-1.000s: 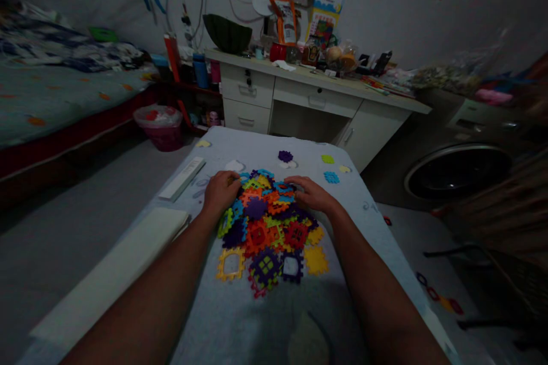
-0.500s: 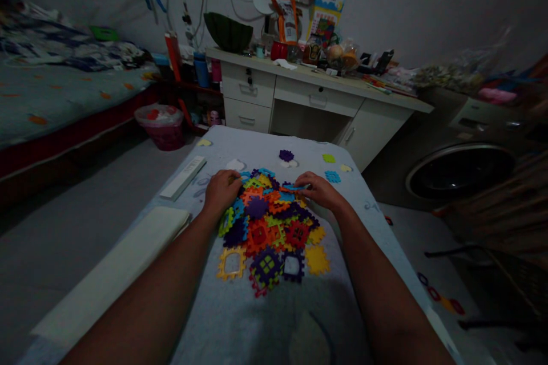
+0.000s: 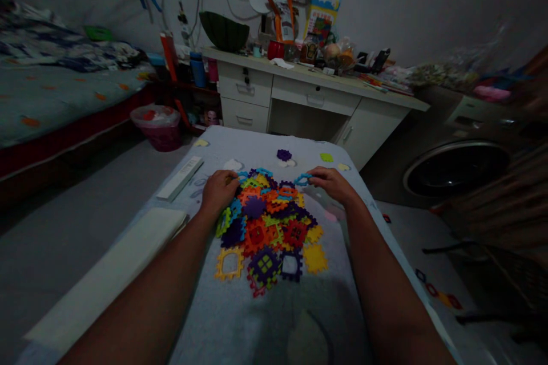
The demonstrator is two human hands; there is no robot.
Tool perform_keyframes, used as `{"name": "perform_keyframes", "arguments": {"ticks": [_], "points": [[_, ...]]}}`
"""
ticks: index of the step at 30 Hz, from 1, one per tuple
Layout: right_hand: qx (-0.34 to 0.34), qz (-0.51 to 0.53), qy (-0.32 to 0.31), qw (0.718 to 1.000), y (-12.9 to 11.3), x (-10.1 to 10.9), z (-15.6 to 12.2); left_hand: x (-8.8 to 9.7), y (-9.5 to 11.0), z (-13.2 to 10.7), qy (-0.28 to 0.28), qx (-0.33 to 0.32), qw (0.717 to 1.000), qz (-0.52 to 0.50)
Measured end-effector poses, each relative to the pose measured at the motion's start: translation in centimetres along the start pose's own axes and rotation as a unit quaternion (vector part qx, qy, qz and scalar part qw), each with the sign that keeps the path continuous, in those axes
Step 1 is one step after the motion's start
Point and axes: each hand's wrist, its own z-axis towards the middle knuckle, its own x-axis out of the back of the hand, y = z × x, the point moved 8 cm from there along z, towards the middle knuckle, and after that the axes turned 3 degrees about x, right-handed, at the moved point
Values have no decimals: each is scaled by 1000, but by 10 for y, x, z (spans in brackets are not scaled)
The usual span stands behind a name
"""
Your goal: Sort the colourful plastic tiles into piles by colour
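Observation:
My right hand pinches a blue open-frame toothed building piece, tilted just beyond the right back edge of a heap of plastic pieces. My left hand is closed at the heap's left back edge, fingertips beside a blue piece; what they hold, if anything, is hidden. Orange, red, purple, green, yellow and blue square pieces overlap in the heap, among them a solid purple piece. At its near side lie a yellow frame, a purple window piece and a solid yellow square.
A purple piece and a green piece lie apart toward the far edge of the cloth-covered table. A long white box and a folded pale sheet lie on the left. Beyond stands a white desk.
My right hand has lifted the blue piece off the heap and moved slightly right and away, covering a loose blue piece seen earlier. My left hand stays at the heap's edge.

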Motion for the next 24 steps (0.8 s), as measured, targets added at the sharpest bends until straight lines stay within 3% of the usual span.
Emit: {"name": "perform_keyframes", "arguments": {"ticks": [2, 5, 8, 11, 15, 19, 24], "points": [[-39, 38, 123, 991, 19, 31, -6, 0, 0, 0, 2, 0, 1000, -1], [-90, 77, 312, 943, 54, 75, -26, -1, 0, 0, 1, -1, 1000, -2], [-147, 95, 413, 894, 89, 95, -47, -1, -1, 1, -3, -1, 1000, -2], [-178, 111, 435, 876, 113, 95, -55, 0, 0, 0, -7, -3, 1000, -2], [-184, 76, 421, 885, 124, 90, -53, 1, 1, -1, -6, -3, 1000, -3], [-202, -105, 389, 893, 117, 93, -51, 1, 0, 0, 1, -4, 1000, -3], [-220, -273, 351, 868, 107, 90, -52, -1, -1, 1, -5, -7, 1000, -2]]}}
